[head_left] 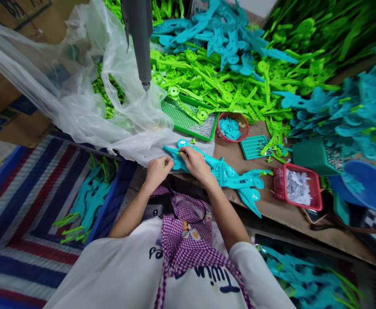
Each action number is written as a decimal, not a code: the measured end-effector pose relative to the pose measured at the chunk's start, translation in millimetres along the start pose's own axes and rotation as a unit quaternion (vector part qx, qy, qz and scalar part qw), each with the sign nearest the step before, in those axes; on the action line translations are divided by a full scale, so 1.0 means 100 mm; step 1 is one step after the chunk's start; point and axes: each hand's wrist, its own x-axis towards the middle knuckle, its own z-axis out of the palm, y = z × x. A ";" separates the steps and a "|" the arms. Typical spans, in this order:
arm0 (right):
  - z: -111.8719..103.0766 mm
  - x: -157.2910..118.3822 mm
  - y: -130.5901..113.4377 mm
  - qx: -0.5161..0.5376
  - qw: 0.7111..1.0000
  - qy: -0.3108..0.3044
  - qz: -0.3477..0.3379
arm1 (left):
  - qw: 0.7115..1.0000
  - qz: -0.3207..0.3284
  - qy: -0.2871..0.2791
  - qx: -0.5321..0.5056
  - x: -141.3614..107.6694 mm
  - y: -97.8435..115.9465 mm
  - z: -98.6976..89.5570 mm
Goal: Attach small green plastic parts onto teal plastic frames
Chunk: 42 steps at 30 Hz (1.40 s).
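Note:
A long turquoise plastic part (231, 175), with a crossbar and rounded discs, lies along the table's front edge. Over its left end my right hand (194, 163) is closed in a pinch; whatever is between the fingertips is too small to name. My left hand (158, 171) is curled closed just left of a turquoise disc (176, 164), its fingertips beside the part; what they hold is hidden. Another turquoise disc with a white mark (183, 143) shows just beyond my fingers, with a small lime-green piece (193, 141) near it.
Beyond my hands stand a green tray (178, 112) of small metal pieces, a red basket (247, 128) of turquoise bits and a red basket (281, 182) of white pieces. A grey pointed tool (141, 47) hangs overhead. Lime-green parts (207, 77) are heaped behind; a plastic bag (87, 107) lies left.

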 end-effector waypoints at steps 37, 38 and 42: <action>-1.88 -1.91 0.97 -0.049 0.963 0.163 0.211 | 0.924 0.107 0.084 -0.358 0.38 0.63 -0.52; -1.90 -1.98 0.95 -0.045 0.968 0.123 0.215 | 0.924 0.121 0.082 -0.353 0.39 0.71 -0.52; -1.88 -2.25 0.86 -0.116 0.967 0.054 0.219 | 0.927 0.203 0.045 -0.313 0.58 1.28 -0.55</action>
